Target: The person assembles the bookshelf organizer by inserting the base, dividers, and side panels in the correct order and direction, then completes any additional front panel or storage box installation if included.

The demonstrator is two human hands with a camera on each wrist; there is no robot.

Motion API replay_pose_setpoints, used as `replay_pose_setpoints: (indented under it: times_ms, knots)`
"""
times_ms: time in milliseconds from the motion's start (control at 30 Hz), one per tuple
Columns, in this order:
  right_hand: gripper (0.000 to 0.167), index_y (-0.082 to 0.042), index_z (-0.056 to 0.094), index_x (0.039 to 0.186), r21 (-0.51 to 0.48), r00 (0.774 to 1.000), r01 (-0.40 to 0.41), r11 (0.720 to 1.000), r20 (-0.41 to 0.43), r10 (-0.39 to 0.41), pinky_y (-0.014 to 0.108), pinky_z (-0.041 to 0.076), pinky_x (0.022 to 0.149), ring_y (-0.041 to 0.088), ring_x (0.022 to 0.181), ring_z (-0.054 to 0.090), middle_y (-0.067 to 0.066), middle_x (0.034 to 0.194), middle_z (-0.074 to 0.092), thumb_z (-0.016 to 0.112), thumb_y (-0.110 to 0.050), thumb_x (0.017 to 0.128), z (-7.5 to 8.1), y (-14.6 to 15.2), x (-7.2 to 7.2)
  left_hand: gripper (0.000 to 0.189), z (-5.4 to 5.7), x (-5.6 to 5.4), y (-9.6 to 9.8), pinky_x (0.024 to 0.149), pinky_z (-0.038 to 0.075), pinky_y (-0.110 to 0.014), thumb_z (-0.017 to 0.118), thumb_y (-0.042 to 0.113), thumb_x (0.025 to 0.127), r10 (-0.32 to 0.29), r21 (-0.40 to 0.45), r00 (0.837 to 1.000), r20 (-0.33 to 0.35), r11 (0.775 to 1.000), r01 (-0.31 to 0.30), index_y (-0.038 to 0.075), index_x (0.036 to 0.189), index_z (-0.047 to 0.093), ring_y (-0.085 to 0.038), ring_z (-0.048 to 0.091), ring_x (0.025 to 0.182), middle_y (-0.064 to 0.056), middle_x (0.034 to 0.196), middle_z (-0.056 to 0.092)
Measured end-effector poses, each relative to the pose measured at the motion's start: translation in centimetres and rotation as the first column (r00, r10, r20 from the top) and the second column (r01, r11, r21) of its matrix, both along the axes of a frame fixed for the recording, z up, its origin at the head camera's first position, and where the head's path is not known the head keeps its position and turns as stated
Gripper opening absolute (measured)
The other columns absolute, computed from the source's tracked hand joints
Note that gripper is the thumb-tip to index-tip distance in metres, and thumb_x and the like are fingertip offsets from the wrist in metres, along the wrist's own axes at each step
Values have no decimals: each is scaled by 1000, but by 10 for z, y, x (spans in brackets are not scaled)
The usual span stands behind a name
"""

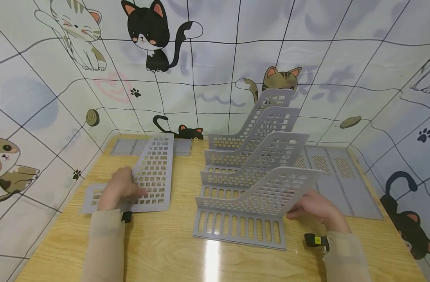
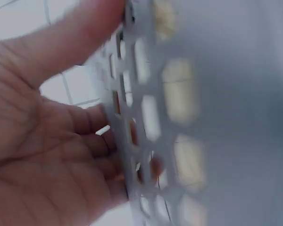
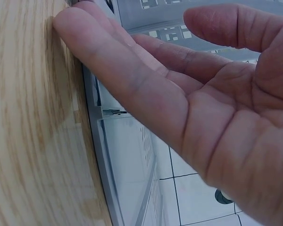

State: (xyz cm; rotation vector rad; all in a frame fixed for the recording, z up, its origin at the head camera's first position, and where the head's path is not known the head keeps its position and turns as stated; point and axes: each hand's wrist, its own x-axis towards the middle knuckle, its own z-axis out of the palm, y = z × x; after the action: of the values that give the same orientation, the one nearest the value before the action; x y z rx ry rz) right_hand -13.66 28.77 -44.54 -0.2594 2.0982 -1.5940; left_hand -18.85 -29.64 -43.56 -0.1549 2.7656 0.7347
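My left hand (image 1: 120,187) holds a loose grey perforated divider panel (image 1: 168,176) on the left of the table. In the left wrist view the thumb lies on one side of this panel, with fingertips showing through its holes. A grey plastic file rack (image 1: 239,241) stands in the middle, several slanted dividers rising from its slotted base. Beside its right end is my right hand (image 1: 317,209), partly behind the front divider (image 1: 288,192). The right wrist view shows those fingers (image 3: 132,84) extended low at the tabletop, the thumb apart from them.
Flat grey panels (image 1: 341,180) with slits lie on the table's right side, behind the right hand. Another flat grey panel (image 1: 123,147) lies at the back left. A cat-printed cloth (image 1: 215,58) encloses the wooden table (image 1: 158,250) at the back and sides.
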Motion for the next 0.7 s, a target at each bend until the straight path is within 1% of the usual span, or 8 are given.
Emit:
replay_pose_setpoints:
  times_ms: [100,167,233,333,433,533,633,700]
  knots:
    - [48,17,50,137,-4,1000,6,1000,7,-6,49,62,80,32,95,72,25,116,70,65,-1,96,-1,0,0,57,8,2,5,80,49,-48,87,16,84,-7,106,999,-48,994,12,-8,117,49,-34,59,90,-22,103,61]
    - [47,18,49,137,-11,1000,-2,1000,6,2,49,62,80,31,95,72,24,115,70,64,0,96,-2,0,0,49,13,6,9,80,49,-47,80,12,90,-41,131,993,-109,990,55,-9,123,49,-33,60,93,-23,106,63]
    - [46,18,49,137,-17,1000,-1,1000,15,1,48,62,80,30,95,72,23,114,71,63,0,97,-4,0,-1,43,19,10,14,79,50,-46,74,8,94,-84,144,982,-169,983,109,-7,127,51,-33,62,93,-23,106,65]
    - [46,19,48,137,-19,1000,-3,1000,22,3,47,62,80,30,95,72,23,114,71,63,-1,97,-6,1,-1,42,27,19,21,78,52,-42,70,1,96,-138,187,962,-236,965,185,-4,135,53,-29,66,94,-20,107,69]
    - [47,18,49,137,-14,1000,4,1000,24,-3,46,63,80,31,95,72,24,114,71,64,-1,97,-9,3,-2,39,38,30,26,74,53,-38,70,-3,94,-186,225,941,-283,941,253,-4,131,57,-25,67,89,-16,100,70]
    - [48,18,48,138,-16,1000,3,1000,23,-2,46,63,80,32,96,72,24,115,70,64,-1,97,-10,4,-2,31,49,42,31,71,55,-35,70,-5,92,-252,253,920,-299,909,331,-4,122,63,-21,66,85,-12,97,72]
    - [49,17,47,139,-24,1000,1,1000,28,0,46,62,80,32,97,71,24,116,70,64,0,97,-9,5,-1,17,54,51,35,70,54,-31,71,-4,92,-339,265,901,-270,874,408,0,107,65,-16,64,82,-6,92,70]
    - [49,17,47,139,-32,1000,2,999,31,-1,47,62,81,31,98,71,23,116,70,64,0,96,-8,6,-1,16,56,54,40,73,55,-30,72,-4,92,-400,264,880,-257,847,462,4,104,65,-14,63,84,-3,92,69]
